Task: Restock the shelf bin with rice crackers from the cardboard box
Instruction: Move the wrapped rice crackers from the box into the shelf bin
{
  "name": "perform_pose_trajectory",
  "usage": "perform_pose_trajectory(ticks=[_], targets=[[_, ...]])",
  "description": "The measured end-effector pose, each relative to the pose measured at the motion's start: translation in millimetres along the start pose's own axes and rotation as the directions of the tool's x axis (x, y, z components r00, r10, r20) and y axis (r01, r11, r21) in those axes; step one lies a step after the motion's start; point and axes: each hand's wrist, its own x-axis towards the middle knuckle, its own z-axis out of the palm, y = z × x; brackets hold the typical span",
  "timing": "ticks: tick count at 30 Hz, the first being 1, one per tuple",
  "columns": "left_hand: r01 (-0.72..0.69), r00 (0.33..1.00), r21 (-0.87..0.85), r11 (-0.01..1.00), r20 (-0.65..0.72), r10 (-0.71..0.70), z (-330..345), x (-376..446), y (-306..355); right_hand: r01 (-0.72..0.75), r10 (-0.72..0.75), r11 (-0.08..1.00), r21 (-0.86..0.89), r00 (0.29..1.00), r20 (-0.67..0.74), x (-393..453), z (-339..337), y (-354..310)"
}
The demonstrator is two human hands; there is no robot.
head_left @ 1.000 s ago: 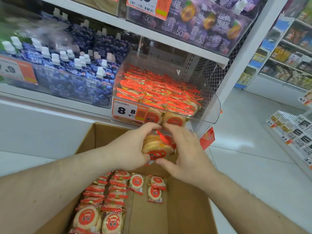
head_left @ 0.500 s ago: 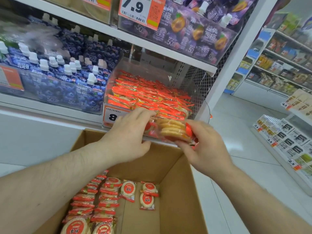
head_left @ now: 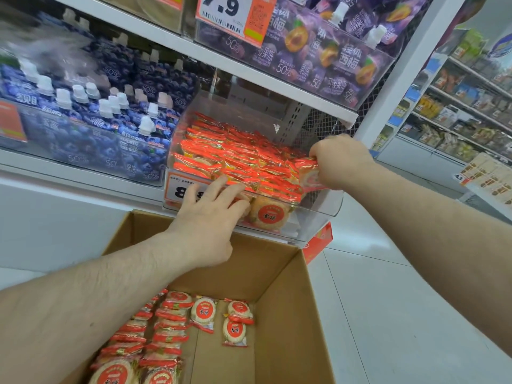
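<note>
Restocking well advanced: my right hand [head_left: 342, 162] grips a cracker stack [head_left: 309, 173] at the right end of the nearly full shelf bin [head_left: 318, 214], left hand [head_left: 206, 217] spread open against its front, while packets remain in the cardboard box [head_left: 279, 286] below.

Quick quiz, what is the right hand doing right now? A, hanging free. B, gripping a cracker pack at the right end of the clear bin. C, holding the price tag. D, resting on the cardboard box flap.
B: the right hand curls round a cracker pack over the clear bin.
</note>
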Motion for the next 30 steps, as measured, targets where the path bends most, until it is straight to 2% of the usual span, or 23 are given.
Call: perform_pose_trajectory(ticks=[10,11,14,16,22,26,28,29,30], targets=[[-0.001,1.000,-0.004,1.000,-0.007,0.001,2,0,0,-0.063,0.022,0.986,0.153,0.967,0.254,40,53,5],[-0.003,1.000,-0.003,1.000,-0.008,0.003,2,1,0,-0.047,0.023,0.994,0.095,0.970,0.243,40,61,5],[-0.009,1.000,-0.006,1.000,-0.014,0.009,3,1,0,0.017,-0.004,0.987,-0.161,0.997,0.083,36,80,0],[-0.011,1.000,0.000,1.000,-0.015,0.011,4,1,-1,0.042,-0.039,0.980,-0.192,0.999,0.021,35,88,-4],[-0.014,1.000,0.008,1.000,-0.020,0.015,8,2,0,0.016,-0.020,0.999,0.037,0.995,0.096,34,102,-18],[0.000,1.000,0.035,0.999,-0.032,0.001,6,4,1,0.074,-0.080,0.997,0.037,0.971,0.227,41,87,-8],[-0.017,0.997,0.039,0.999,-0.069,0.020,7,3,2,0.033,-0.043,0.997,0.063,0.985,0.169,38,77,-3],[-0.050,0.991,0.044,0.998,-0.121,0.055,9,2,2,0.013,-0.021,0.992,0.129,0.998,0.057,33,72,-4],[-0.092,0.980,0.056,0.994,-0.171,0.101,13,0,2,0.033,-0.003,0.974,0.226,0.991,-0.132,23,68,-8]])
